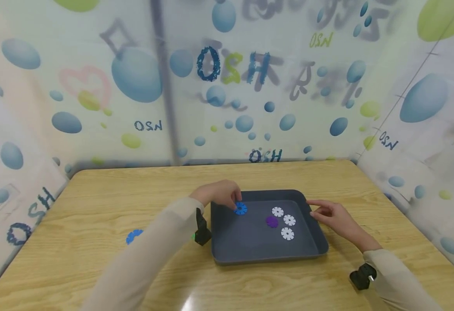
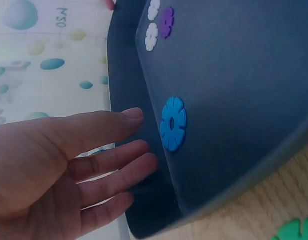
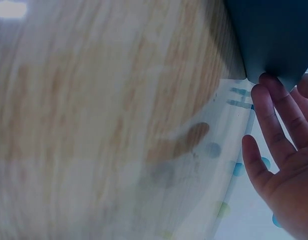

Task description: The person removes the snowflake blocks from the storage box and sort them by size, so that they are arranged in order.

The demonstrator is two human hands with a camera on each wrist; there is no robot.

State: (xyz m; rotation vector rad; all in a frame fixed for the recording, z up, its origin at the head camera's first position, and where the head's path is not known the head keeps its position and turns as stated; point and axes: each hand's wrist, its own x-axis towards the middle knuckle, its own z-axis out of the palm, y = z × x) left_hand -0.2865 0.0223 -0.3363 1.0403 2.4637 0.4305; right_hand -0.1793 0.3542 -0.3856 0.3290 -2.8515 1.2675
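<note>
My left hand reaches over the far left corner of a dark grey tray. Its loosely bent fingers hold nothing. Just past the fingertips, a blue notched plastic disc lies flat on the tray floor. A purple disc and three white discs, one of them a white disc nearest me, lie in the tray's right half. At the tray's right side, my right hand touches the wall with nearly straight fingers. In the right wrist view, its fingertips meet the outside of the wall.
Left of the tray, another blue disc lies on the wooden table, partly behind my left sleeve. A green disc rests beside the tray's left wall. Printed curtains stand along the table's back and sides.
</note>
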